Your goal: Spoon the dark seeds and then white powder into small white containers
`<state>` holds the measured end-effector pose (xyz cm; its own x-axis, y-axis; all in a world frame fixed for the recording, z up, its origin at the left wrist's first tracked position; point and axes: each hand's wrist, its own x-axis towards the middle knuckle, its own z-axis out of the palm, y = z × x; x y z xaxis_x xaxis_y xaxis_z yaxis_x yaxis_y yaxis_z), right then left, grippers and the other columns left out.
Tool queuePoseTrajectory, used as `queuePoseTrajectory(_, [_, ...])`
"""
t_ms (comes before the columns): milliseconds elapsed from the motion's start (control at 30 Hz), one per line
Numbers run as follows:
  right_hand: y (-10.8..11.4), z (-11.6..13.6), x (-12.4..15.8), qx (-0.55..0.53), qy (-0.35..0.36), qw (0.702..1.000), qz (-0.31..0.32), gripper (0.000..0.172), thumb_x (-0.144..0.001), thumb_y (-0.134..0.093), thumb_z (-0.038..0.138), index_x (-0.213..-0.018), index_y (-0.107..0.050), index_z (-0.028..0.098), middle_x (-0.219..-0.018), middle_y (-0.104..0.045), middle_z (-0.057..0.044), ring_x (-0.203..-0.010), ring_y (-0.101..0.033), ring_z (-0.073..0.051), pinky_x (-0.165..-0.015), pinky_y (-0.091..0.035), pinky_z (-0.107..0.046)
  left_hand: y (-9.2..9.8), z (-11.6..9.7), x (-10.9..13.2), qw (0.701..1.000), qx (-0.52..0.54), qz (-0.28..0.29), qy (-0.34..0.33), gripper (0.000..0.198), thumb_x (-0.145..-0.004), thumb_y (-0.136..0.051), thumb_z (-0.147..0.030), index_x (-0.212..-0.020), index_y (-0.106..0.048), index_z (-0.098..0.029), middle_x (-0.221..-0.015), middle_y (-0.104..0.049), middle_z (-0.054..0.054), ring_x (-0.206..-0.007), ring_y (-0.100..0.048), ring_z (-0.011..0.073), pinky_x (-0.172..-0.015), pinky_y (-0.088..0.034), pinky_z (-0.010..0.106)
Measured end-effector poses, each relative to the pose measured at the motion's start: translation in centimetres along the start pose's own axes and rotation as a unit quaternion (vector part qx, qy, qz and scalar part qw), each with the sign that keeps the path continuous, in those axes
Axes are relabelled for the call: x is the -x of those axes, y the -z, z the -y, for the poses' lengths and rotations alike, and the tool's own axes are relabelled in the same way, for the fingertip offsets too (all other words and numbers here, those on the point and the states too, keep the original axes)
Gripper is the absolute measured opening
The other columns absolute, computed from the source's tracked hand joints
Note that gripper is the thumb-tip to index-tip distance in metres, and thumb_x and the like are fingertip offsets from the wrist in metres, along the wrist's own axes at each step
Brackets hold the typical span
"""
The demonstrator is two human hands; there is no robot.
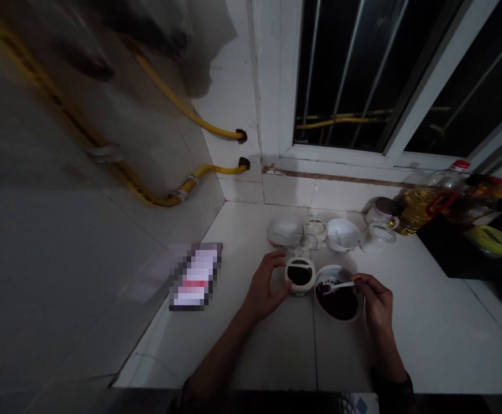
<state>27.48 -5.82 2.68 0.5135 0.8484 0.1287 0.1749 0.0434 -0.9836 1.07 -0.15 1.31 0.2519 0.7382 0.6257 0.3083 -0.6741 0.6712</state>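
Between the thumb and fingers of my left hand (265, 287) is a small white-rimmed jar (300, 289) standing on the counter, its lid up and dark contents showing inside. My right hand (375, 299) pinches the handle of a small white spoon (340, 285). The spoon's head is over the left part of a white bowl (358, 315), just to the right of the jar. Dark, loose-looking stuff covers the bowl's bottom; I cannot tell what it is. Whether the spoon carries anything is hard to make out in the dim light.
Behind the jar stand a glass bowl (284, 231), a small open jar (316, 227), a white bowl (344, 236) and lidded jars (378, 236). An oil bottle (418, 207) and a dark box (440, 247) are at right. A blurred phone (196, 276) leans at left. Yellow pipes (160, 201) run along the wall.
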Motion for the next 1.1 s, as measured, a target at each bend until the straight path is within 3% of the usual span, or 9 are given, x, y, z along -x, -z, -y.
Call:
queuePoseTrajectory(267, [-0.6, 0.7, 0.2, -0.037, -0.009, 0.999, -0.026, 0.025, -0.062, -0.071, 0.043, -0.063, -0.07, 0.018, -0.051, -0.055, 0.002, -0.056, -0.05, -0.016, -0.06, -0.038, -0.029, -0.7, 0.0, 0.4, 0.999, 0.008, 0.037, -0.007, 0.042, -0.077, -0.069, -0.02, -0.112, -0.047, -0.023, -0.125, -0.056, 0.013, -0.118, -0.057, 0.0286, -0.096, -0.049, 0.044])
queuePoseTrajectory(467, [-0.8, 0.9, 0.2, -0.046, -0.015, 0.998, -0.037, 0.026, -0.06, -0.073, 0.044, -0.065, -0.071, 0.018, -0.052, -0.057, 0.002, -0.055, -0.051, -0.015, -0.058, -0.038, -0.028, -0.7, 0.1, 0.4, 0.998, 0.008, 0.068, 0.01, 0.047, -0.073, -0.074, -0.019, -0.11, -0.046, -0.023, -0.13, -0.052, 0.014, -0.125, -0.054, 0.0305, -0.102, -0.047, 0.048])
queuePoseTrajectory(600, [-1.1, 1.7, 0.2, -0.047, 0.023, 0.997, -0.048, 0.028, -0.066, -0.072, 0.046, -0.067, -0.07, 0.018, -0.054, -0.058, 0.002, -0.057, -0.054, -0.016, -0.062, -0.042, -0.029, -0.5, 0.3, 0.3, 0.996, 0.02, 0.084, 0.014, 0.05, -0.073, -0.075, -0.018, -0.113, -0.044, -0.023, -0.132, -0.051, 0.014, -0.127, -0.054, 0.0305, -0.104, -0.047, 0.05])
queuePoseTrajectory(700, [-1.8, 2.5, 0.6, 0.005, 0.102, 0.994, -0.047, 0.026, -0.078, -0.066, 0.044, -0.077, -0.07, 0.019, -0.063, -0.062, 0.0, -0.062, -0.057, -0.018, -0.065, -0.045, -0.032, -0.4, 0.3, 0.3, 0.995, 0.03, 0.09, 0.02, 0.052, -0.073, -0.075, -0.017, -0.114, -0.044, -0.024, -0.133, -0.052, 0.014, -0.128, -0.053, 0.0308, -0.104, -0.046, 0.052])
queuePoseTrajectory(767, [-2.3, 2.8, 1.0, 0.065, 0.198, 0.977, -0.049, 0.021, -0.086, -0.061, 0.038, -0.082, -0.07, 0.02, -0.075, -0.067, -0.003, -0.073, -0.061, -0.021, -0.071, -0.047, -0.034, -0.4, 0.4, 0.3, 0.995, 0.037, 0.092, 0.022, 0.052, -0.072, -0.075, -0.016, -0.115, -0.045, -0.024, -0.133, -0.052, 0.014, -0.127, -0.054, 0.0304, -0.104, -0.047, 0.052])
queuePoseTrajectory(833, [-2.9, 3.0, 1.3, 0.133, 0.321, 0.937, -0.018, 0.017, -0.091, -0.055, 0.027, -0.087, -0.071, 0.022, -0.085, -0.071, -0.005, -0.087, -0.063, -0.023, -0.08, -0.048, -0.037, -0.4, 0.5, 0.3, 0.995, 0.041, 0.088, 0.022, 0.051, -0.073, -0.075, -0.016, -0.115, -0.047, -0.024, -0.134, -0.053, 0.014, -0.128, -0.054, 0.03, -0.104, -0.047, 0.051])
queuePoseTrajectory(933, [-3.5, 3.0, 1.5, 0.218, 0.468, 0.854, 0.063, 0.025, -0.09, -0.049, 0.012, -0.098, -0.07, 0.024, -0.088, -0.073, -0.005, -0.097, -0.063, -0.025, -0.086, -0.048, -0.041, -0.4, 0.5, 0.3, 0.996, 0.04, 0.082, 0.022, 0.05, -0.074, -0.078, -0.02, -0.114, -0.049, -0.023, -0.132, -0.055, 0.013, -0.127, -0.055, 0.03, -0.105, -0.047, 0.051])
queuePoseTrajectory(1000, [-3.7, 3.1, 1.5, 0.239, 0.506, 0.826, 0.075, 0.03, -0.088, -0.047, 0.008, -0.102, -0.069, 0.023, -0.089, -0.073, -0.005, -0.098, -0.063, -0.025, -0.086, -0.048, -0.043, -0.4, 0.4, 0.3, 0.996, 0.037, 0.083, 0.025, 0.049, -0.075, -0.078, -0.022, -0.115, -0.049, -0.023, -0.131, -0.055, 0.013, -0.127, -0.055, 0.0298, -0.105, -0.047, 0.05])
queuePoseTrajectory(1100, [-3.8, 3.6, 1.4, 0.232, 0.501, 0.83, 0.073, 0.031, -0.088, -0.046, 0.006, -0.104, -0.068, 0.023, -0.089, -0.072, -0.006, -0.101, -0.062, -0.026, -0.085, -0.048, -0.044, -0.3, 0.3, 0.3, 0.995, 0.031, 0.088, 0.019, 0.05, -0.076, -0.078, -0.022, -0.116, -0.048, -0.023, -0.131, -0.054, 0.014, -0.127, -0.055, 0.0296, -0.104, -0.048, 0.05])
